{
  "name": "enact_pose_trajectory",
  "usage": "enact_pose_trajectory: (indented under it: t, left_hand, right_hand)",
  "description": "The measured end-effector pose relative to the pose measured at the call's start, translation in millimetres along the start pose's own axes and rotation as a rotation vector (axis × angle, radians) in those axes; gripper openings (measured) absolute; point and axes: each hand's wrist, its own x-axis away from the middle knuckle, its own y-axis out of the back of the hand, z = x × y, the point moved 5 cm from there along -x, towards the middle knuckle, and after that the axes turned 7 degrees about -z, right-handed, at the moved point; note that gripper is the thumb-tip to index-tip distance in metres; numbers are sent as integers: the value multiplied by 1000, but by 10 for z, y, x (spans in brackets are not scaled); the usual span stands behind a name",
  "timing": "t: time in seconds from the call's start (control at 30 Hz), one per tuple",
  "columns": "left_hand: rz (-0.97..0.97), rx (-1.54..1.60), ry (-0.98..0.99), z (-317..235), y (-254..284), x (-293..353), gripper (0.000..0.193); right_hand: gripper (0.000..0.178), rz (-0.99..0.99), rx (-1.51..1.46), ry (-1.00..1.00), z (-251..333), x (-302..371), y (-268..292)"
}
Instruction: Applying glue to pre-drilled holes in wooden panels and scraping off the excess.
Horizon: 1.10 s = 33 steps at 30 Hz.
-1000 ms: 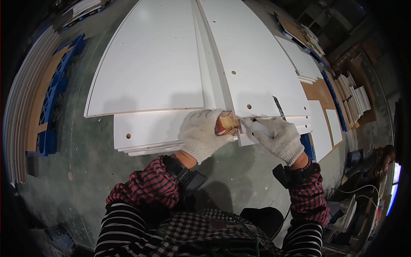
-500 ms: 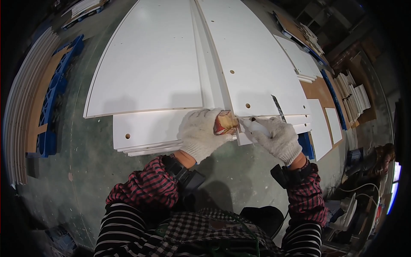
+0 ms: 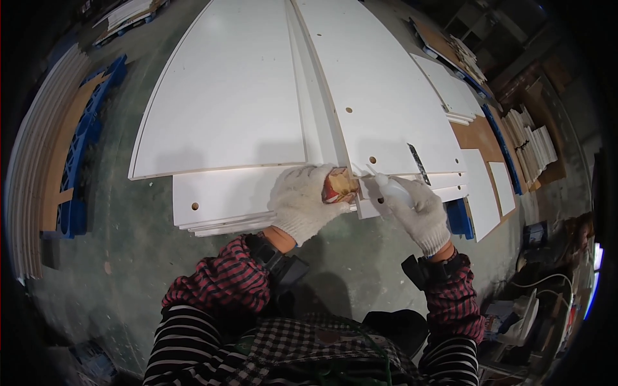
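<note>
My left hand (image 3: 297,199), in a white knitted glove, is closed around a small worn red-and-tan block (image 3: 339,186). It rests against the near end of an upright white panel edge (image 3: 338,138). To its right my right hand (image 3: 418,212), also gloved, grips a white squeeze bottle (image 3: 394,191) with a thin nozzle pointing up and left toward that edge. Both hands are at the near ends of large white boards: a wide left one (image 3: 225,96) and a right one (image 3: 380,96) with drilled holes. A narrow dark, speckled strip (image 3: 417,162) lies on the right board.
More white boards (image 3: 219,206) are stacked under the left one. Blue pallets with panels stand at the left (image 3: 96,141) and right (image 3: 496,148). A cluttered bench (image 3: 521,321) with a cable is at the lower right. Green floor (image 3: 129,270) surrounds the stack.
My right hand has shifted slightly, tilting the squeeze bottle so its nozzle points more up and left. The left hand stays nearly still with the block.
</note>
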Motion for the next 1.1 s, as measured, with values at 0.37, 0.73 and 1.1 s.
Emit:
enact_pose_trajectory:
  t: [0.37, 0.73, 1.1]
  left_hand:
    - [-18, -36, -15, 8, -58, 28, 60]
    - [-17, -75, -23, -18, -41, 45, 63]
    - [2, -91, -21, 3, -60, 47, 61]
  right_hand:
    - [40, -255, -463, -286, -318, 381, -4]
    - [35, -265, -438, -268, -553, 520, -177]
    - [31, -309, -301, -341, -461, 518, -135]
